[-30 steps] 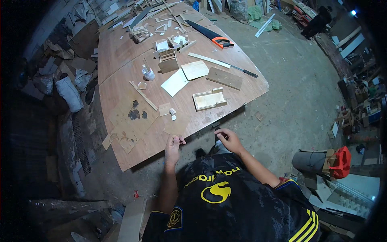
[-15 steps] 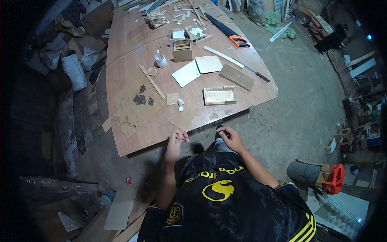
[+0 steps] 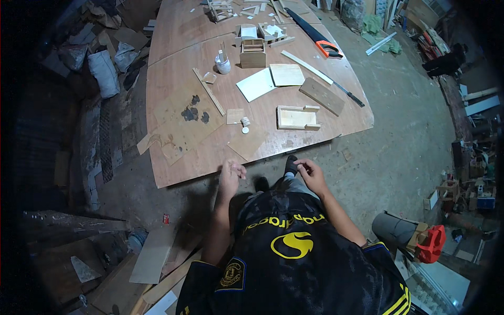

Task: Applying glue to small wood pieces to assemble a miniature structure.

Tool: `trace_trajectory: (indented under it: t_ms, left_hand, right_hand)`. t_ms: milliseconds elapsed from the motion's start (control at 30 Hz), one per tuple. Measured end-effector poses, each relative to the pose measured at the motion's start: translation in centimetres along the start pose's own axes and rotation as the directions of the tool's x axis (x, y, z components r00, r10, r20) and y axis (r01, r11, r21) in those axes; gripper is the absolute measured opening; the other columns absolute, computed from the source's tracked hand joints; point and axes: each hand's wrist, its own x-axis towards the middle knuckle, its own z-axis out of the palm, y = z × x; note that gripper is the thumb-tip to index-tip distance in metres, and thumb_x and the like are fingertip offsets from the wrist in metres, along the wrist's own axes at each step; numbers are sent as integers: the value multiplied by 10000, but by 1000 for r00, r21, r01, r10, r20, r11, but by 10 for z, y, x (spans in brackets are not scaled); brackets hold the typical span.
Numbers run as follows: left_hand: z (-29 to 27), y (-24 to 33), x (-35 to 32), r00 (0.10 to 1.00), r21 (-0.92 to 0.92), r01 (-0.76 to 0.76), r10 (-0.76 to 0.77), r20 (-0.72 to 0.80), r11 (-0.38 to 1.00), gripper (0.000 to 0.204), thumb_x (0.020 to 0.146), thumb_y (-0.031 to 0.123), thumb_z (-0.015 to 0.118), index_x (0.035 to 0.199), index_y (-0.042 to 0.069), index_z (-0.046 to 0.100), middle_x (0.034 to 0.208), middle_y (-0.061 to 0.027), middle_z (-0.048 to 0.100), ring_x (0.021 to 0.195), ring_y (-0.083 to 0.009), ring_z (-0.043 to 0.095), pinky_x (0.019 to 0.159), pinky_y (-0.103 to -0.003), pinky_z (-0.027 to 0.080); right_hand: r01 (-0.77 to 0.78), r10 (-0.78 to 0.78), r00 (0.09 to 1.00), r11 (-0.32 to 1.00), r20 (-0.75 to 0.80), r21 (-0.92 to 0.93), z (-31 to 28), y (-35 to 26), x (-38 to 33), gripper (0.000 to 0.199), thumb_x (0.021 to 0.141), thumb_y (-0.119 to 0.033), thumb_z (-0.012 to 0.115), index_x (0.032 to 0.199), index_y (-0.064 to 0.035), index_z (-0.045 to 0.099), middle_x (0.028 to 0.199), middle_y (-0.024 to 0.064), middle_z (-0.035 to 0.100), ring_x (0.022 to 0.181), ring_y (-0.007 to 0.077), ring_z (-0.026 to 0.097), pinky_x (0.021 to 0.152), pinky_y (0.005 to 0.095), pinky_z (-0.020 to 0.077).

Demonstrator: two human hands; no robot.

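Both hands, left point(image 3: 231, 173) and right point(image 3: 310, 172), nearer the plywood board point(image 3: 210, 152) edge, fingers loosely curled, empty

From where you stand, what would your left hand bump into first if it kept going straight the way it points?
Probably the near edge of the plywood sheet, just ahead of the left hand; depth is hard to judge from above.

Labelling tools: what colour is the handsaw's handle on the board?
Orange and black handle, clearest in the head view.
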Motion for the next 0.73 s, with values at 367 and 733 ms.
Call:
trace_trajectory:
  t_ms: [367,733]
  left_hand:
    - [76,50,-13,922,-220,27,60,381,975,869,935,523,468,1503,132,-61,1558,-153,64,1436,-288,105,1134,-446,168]
    - [118,84,-18,644,269,-46,-178,744,962,504,913,86,387,1406,-5,334,1444,-212,355,1384,-296,271,1117,-399,237]
  right_hand:
    - [175,-241,910,961,338,214,23,-114,-5,566,957,-337,489,1420,-34,369,1326,158,523,1259,276,454,1052,350,330]
    - [-40,-207,959,572,192,819,16,-145,-2,675,969,-487,360,1364,60,357,1363,268,433,1291,314,420,1073,420,323]
